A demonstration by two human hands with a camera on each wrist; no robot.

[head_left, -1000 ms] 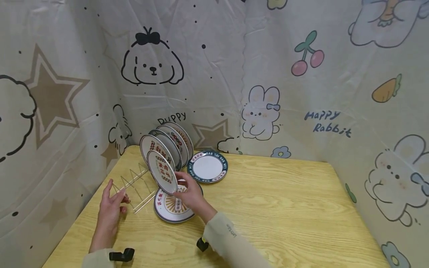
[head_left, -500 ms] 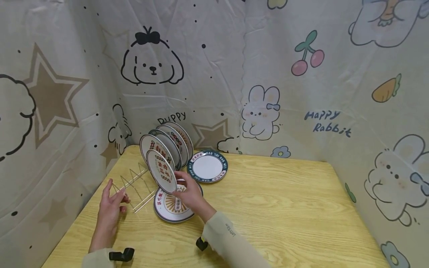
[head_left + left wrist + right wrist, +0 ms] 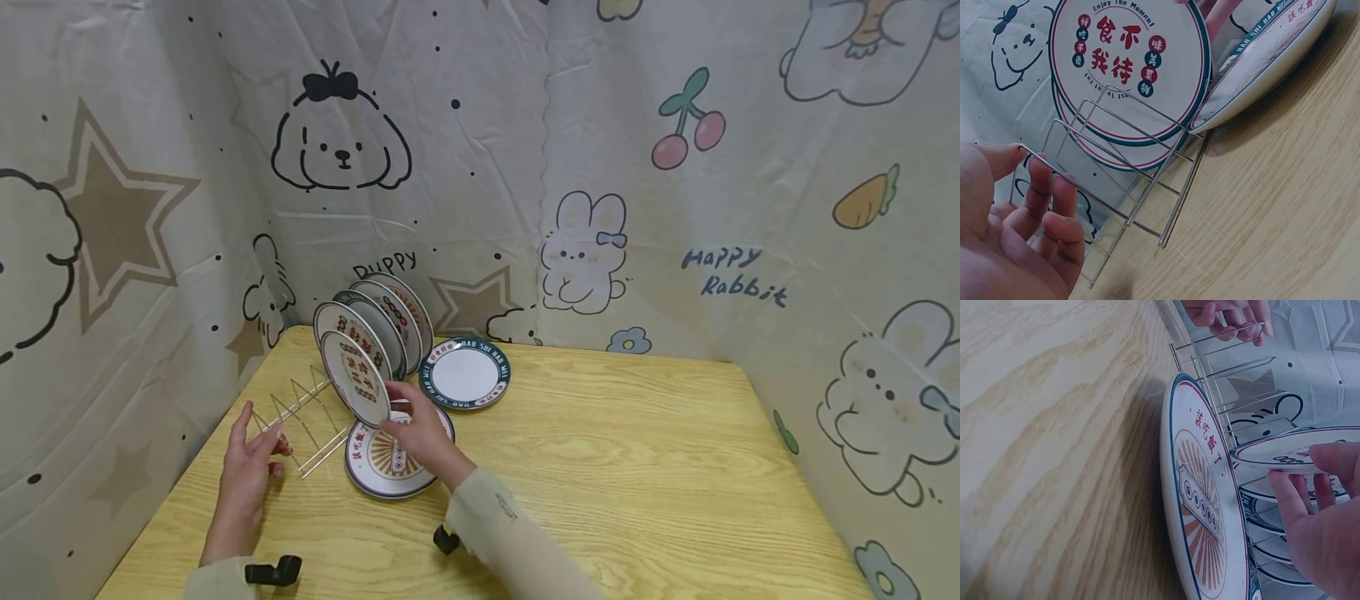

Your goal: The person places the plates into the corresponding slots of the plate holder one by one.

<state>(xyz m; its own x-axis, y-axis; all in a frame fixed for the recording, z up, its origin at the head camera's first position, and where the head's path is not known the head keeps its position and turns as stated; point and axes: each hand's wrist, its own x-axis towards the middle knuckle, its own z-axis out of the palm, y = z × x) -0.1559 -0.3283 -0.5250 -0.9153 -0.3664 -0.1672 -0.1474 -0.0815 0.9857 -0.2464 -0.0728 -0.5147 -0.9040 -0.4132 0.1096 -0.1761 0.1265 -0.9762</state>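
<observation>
Slightly shifted toward ten o'clock since the earlier frame, the held plate [image 3: 355, 379] stands tilted in the right hand [image 3: 423, 429], its grip pinching the rim between thumb and fingers; whether the lower edge rests in the rack [image 3: 300, 422] is hard to tell. At eight o'clock, the left hand [image 3: 246, 467] pinches the rack's end wire. Standing plates [image 3: 380, 323] sit at one o'clock, a flat plate [image 3: 393, 467] at five on the desk [image 3: 637, 467].

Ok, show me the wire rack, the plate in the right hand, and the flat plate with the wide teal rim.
Wire rack [image 3: 1179, 193], left wrist view: lower rail.
Held plate [image 3: 356, 380], head view: middle of its face.
Teal-rimmed plate [image 3: 465, 374], head view: bare white centre.
</observation>
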